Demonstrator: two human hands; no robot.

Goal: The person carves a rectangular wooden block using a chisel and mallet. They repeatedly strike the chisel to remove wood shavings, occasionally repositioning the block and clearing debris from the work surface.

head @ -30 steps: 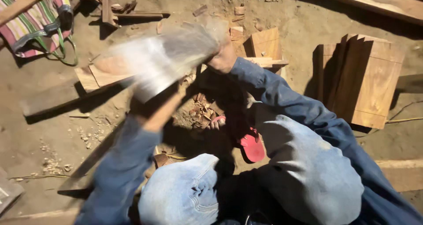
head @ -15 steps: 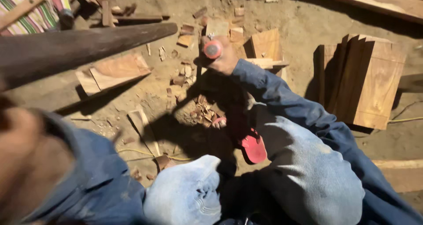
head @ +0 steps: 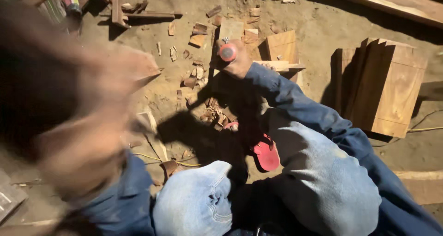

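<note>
Our right hand (head: 237, 60) is closed around a red-handled tool (head: 227, 51), arm stretched forward and held upright over a pale wooden block (head: 281, 49) on the dirt floor (head: 323, 28). Our left hand (head: 78, 143) is raised close to the camera, so blurred that we cannot tell whether it is spread or gripping anything; a dark blurred mass (head: 50, 79) sits above it.

The risk we judge greatest: a swing from the left side lands off the tool's top and strikes our right knuckles, since the tool's end is small and the left arm moves fast. The tool could also skid off the block toward the red sandal (head: 266, 154), which lies just behind the right hand. Wood chips (head: 196, 74) scatter left of that hand.
</note>
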